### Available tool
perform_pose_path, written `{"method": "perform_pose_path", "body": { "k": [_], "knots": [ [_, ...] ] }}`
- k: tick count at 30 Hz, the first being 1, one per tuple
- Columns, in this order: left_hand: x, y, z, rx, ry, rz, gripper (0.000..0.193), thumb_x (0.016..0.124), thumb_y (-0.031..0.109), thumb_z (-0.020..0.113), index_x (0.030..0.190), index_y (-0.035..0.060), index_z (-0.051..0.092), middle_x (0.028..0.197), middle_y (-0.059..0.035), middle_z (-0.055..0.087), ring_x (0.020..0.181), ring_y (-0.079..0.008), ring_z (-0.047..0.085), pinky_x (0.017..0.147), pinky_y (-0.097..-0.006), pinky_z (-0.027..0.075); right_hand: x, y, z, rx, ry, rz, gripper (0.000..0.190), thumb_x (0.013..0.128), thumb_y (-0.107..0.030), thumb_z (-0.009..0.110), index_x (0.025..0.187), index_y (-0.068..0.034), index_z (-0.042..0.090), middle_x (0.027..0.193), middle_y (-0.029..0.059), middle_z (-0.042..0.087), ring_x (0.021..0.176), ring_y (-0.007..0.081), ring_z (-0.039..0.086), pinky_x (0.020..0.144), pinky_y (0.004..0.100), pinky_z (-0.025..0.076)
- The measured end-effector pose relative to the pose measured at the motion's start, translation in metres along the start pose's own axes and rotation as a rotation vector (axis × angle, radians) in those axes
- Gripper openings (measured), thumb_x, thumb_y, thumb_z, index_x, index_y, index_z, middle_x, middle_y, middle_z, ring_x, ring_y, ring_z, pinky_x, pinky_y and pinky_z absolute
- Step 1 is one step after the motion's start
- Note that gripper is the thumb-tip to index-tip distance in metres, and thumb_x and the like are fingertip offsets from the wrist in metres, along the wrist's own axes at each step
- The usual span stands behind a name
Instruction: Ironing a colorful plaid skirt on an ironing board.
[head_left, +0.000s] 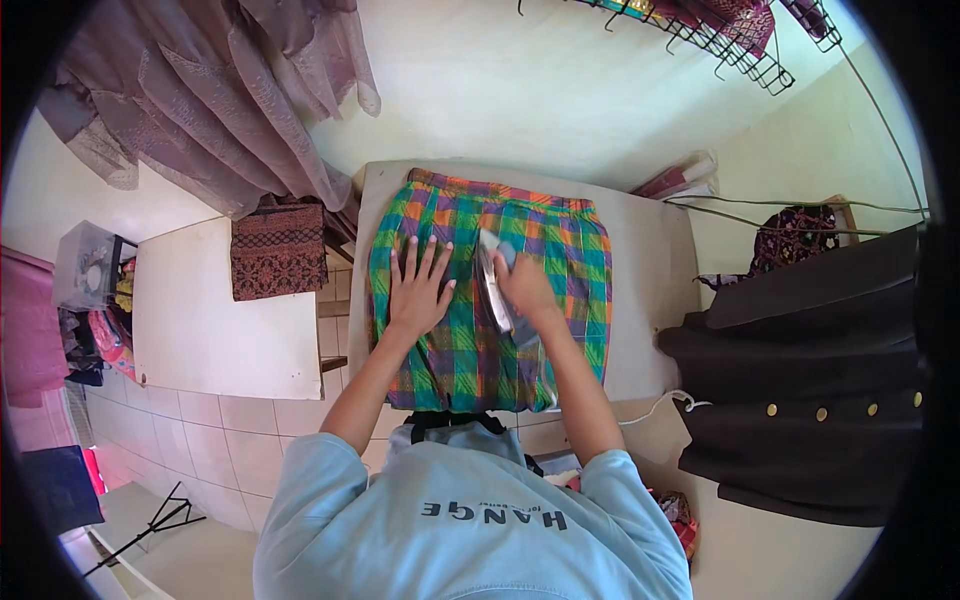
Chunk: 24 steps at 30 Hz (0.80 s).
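Observation:
A plaid skirt (465, 367) in green, orange and purple, with a gathered waistband at its far edge, lies over a padded grey ironing surface (645, 300). My left hand (421, 289) rests flat on the left half of the cloth, fingers apart and pointing away from me. Right of it, my right hand (525, 289) grips the handle of a clothes iron (491, 289). The iron stands near the middle of the skirt, its tip towards the waistband and its soleplate edge facing left. Whether the soleplate touches the cloth all over cannot be told.
A white table (225, 337) at the left bears a folded brown patterned cloth (277, 251). Mauve garments (225, 112) hang at the upper left. A black garment with gold buttons (795, 375) hangs at the right, near a white cord (660, 409). A black wire rack (705, 45) is above.

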<state>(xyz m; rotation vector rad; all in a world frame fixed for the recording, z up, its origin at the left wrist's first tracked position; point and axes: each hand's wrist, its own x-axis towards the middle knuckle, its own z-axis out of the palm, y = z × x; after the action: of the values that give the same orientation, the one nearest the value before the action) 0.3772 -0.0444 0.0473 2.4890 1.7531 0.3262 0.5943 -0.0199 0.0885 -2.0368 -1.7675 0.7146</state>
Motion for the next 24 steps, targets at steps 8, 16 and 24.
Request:
{"method": "perform_pose_path", "body": {
  "k": [8,16,24],
  "knots": [
    [-0.016,-0.017,0.014,-0.033,0.010,-0.105,0.063,0.103,0.041,0.043,0.161,0.0184,0.031,0.169,-0.0089,0.024,0.157,-0.0353,0.011,0.127,-0.0565,0.005,-0.045,-0.013,0.001,0.002,-0.093,-0.042,0.066,0.100,-0.054,0.056,0.095,0.011,0.067,0.084,0.0379,0.067,0.081,0.0543,0.068,0.074,0.0596,0.055],
    [-0.007,-0.012,0.010,-0.073,0.023,-0.087,0.065,0.099,0.040,0.048,0.159,0.0166,0.035,0.168,-0.0096,0.025,0.157,-0.0362,0.012,0.127,-0.0574,0.006,0.042,-0.039,0.007,0.003,-0.011,0.008,0.071,0.099,-0.057,0.054,0.091,0.012,0.069,0.089,0.0387,0.067,0.088,0.0538,0.068,0.079,0.0579,0.056],
    [-0.027,0.006,-0.008,-0.023,0.057,-0.110,0.065,0.100,0.036,0.051,0.155,0.0043,0.039,0.165,-0.0134,0.030,0.157,-0.0336,0.017,0.126,-0.0590,0.005,-0.004,-0.037,0.006,-0.034,-0.140,-0.172,0.060,0.099,-0.050,0.057,0.094,0.009,0.068,0.089,0.0371,0.066,0.089,0.0531,0.067,0.079,0.0570,0.054]
  ]
}}
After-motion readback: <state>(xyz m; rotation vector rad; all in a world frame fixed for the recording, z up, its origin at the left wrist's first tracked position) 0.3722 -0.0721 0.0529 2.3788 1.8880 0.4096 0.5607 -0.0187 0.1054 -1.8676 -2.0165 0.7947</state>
